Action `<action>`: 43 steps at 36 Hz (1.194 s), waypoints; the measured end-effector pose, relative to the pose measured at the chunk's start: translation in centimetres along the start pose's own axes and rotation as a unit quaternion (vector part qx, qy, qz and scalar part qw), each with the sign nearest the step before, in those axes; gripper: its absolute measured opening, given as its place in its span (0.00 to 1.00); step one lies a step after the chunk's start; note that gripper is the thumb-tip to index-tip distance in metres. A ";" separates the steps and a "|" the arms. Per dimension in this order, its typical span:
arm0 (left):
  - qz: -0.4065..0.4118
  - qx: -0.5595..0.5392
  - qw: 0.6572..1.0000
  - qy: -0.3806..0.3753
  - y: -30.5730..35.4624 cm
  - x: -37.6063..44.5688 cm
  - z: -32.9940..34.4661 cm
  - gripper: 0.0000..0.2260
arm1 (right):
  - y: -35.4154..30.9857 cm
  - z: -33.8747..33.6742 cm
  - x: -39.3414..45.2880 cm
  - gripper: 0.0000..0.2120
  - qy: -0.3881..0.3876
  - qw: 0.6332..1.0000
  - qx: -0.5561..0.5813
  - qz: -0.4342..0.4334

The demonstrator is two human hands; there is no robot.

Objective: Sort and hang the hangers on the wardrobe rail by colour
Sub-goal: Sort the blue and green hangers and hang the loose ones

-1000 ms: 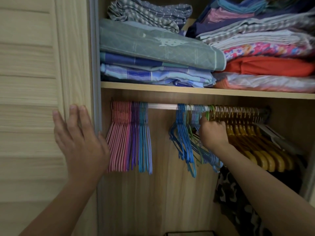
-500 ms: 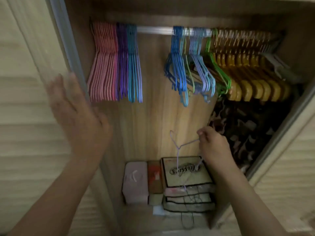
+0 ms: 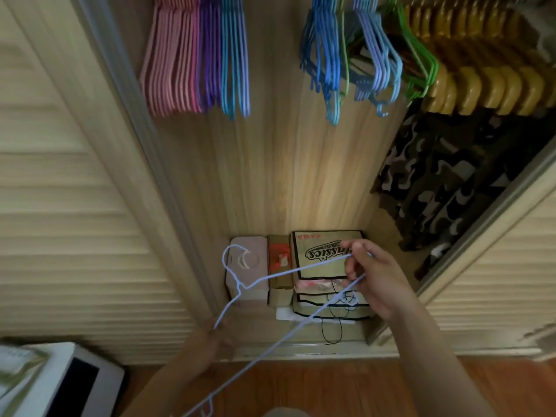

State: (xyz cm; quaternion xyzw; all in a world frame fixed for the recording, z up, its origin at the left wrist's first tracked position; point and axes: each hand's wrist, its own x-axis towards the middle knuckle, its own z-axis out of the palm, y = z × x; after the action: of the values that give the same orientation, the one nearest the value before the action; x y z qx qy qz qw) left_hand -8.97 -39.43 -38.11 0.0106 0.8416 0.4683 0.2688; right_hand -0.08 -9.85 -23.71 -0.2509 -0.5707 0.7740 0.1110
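Observation:
A thin lavender wire hanger [image 3: 272, 275] lies low in front of the wardrobe, hook pointing up-left. My right hand [image 3: 373, 275] pinches its right corner. My left hand [image 3: 210, 341] grips its left shoulder wire. Above hang sorted groups: pink hangers [image 3: 171, 61], purple hangers [image 3: 208, 55], teal-blue hangers [image 3: 234, 58]. Further right hangs a mixed bunch of blue hangers [image 3: 323, 61], lavender hangers [image 3: 376, 58] and green hangers [image 3: 421, 61], then yellow wooden hangers [image 3: 481, 85]. The rail itself is above the frame.
Stacked boxes [image 3: 326, 257] and a pink case [image 3: 249, 266] sit on the wardrobe floor. A camouflage garment [image 3: 445, 182] hangs at right. Louvred sliding doors [image 3: 60, 176] flank the opening. A white device [image 3: 66, 383] sits at bottom left on the wooden floor.
The view has tilted down. My right hand pulled a lavender hanger off the rail and brought it low. My left hand left the door and took hold of the hanger.

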 end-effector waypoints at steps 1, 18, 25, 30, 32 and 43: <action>-0.010 -0.009 1.000 -0.010 0.7 -0.4 -0.2 0.08 | 0.1 -0.2 0.5 0.13 0.006 1.000 -0.001 0.007; -0.096 -0.258 0.958 -0.082 8.5 -0.4 0.9 0.08 | 4.5 3.9 -0.5 0.09 -0.152 0.934 -0.278 0.167; -0.020 -0.296 0.952 -0.070 16.0 -1.5 3.1 0.07 | 3.1 6.2 -2.5 0.16 -0.237 0.930 -0.240 0.147; -0.021 -0.303 0.948 -0.098 18.0 -2.0 3.8 0.09 | 2.1 6.1 -2.6 0.09 -0.223 0.944 -0.220 0.100; -0.012 -0.295 0.947 -0.130 18.1 -2.2 4.0 0.11 | 2.1 5.7 -2.4 0.11 -0.194 0.950 -0.226 0.095; 0.144 -0.157 0.974 0.072 18.0 -4.2 1.5 0.11 | 3.0 3.9 -1.6 0.15 -0.025 0.966 -0.247 0.078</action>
State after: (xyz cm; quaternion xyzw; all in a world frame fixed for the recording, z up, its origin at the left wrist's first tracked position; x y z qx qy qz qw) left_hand -8.90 -29.30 -22.63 0.0550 0.7643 0.6281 0.1355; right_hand -0.34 -14.81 -25.27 -0.2950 -0.7252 0.6214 -0.0296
